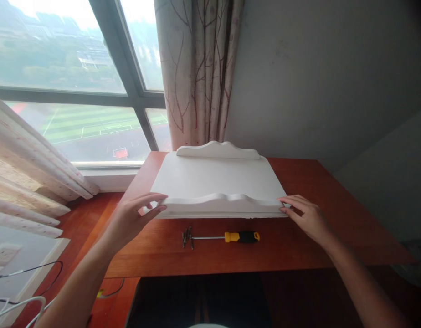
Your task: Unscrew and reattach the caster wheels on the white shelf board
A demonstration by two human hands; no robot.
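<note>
A white wavy-topped board (219,203) stands along the near edge of a flat white panel (210,175). My left hand (137,214) pinches the board's left end between thumb and fingers. At its right end, my right hand (306,216) grips it the same way. A second wavy board (217,150) stands at the panel's far edge, touched by neither hand. Just in front of the panel lies a screwdriver (241,237) with a yellow and black handle. Its tip points left to a small heap of screws (187,238).
The reddish-brown wooden table (299,246) carries everything. Behind it hang a patterned curtain (200,68) and a grey wall (316,82). A window (94,123) is at the left. Cables (26,300) run near a wall socket (5,255) at lower left.
</note>
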